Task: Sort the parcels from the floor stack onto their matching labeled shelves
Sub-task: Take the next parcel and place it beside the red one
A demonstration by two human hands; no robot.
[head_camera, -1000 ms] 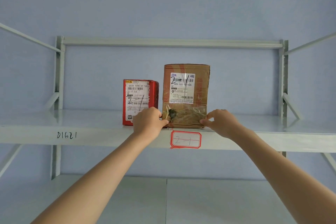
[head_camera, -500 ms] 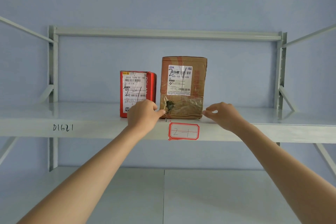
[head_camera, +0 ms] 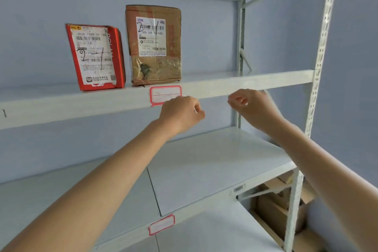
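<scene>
A brown cardboard parcel point(head_camera: 153, 45) marked 2-1 stands upright on the upper shelf point(head_camera: 245, 81). To its left stands a red parcel point(head_camera: 96, 57), also marked 2-1. A red-framed shelf label point(head_camera: 161, 94) sits on the shelf's front edge below the brown parcel. My left hand point(head_camera: 181, 114) hangs in front of and below that label with its fingers loosely curled, holding nothing. My right hand point(head_camera: 252, 106) is to the right at the same height, fingers loosely curled, also holding nothing. Neither hand touches a parcel.
A lower shelf point(head_camera: 204, 161) spreads beneath my arms, with another red-framed label point(head_camera: 161, 224) on its front edge. A perforated metal upright point(head_camera: 319, 63) stands at the right. Brown cardboard boxes point(head_camera: 286, 196) show under the lower shelf at bottom right.
Both hands have let go of the brown parcel and dropped back below the shelf edge. My view has swung to the right and downward, bringing the lower shelf and right upright into sight.
</scene>
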